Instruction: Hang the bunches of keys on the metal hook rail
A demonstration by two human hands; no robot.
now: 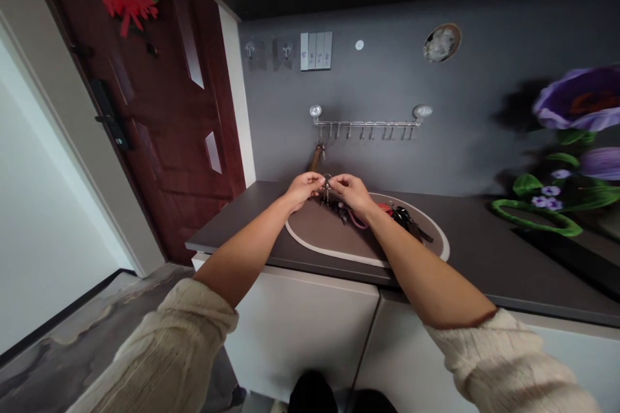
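My left hand (304, 190) and my right hand (353, 193) meet above the oval brown mat (329, 235), fingers closed in a pinch. Between their fingertips is a metal key ring (327, 178), with small keys (327, 195) hanging beneath it. Both hands grip the ring from opposite sides. On the mat, close to my right hand, lie more keys with a pink loop (357, 221). Further right is a bunch of keys with black fobs (405, 218) and a red piece (385, 208), partly hidden by my right forearm.
A hook rail (368, 124) is fixed to the grey wall; a brown strap with a key (316, 156) hangs at its left end. Purple fabric flowers (578, 106) stand at the right of the dark counter (477, 239). A dark red door (179, 142) is at left.
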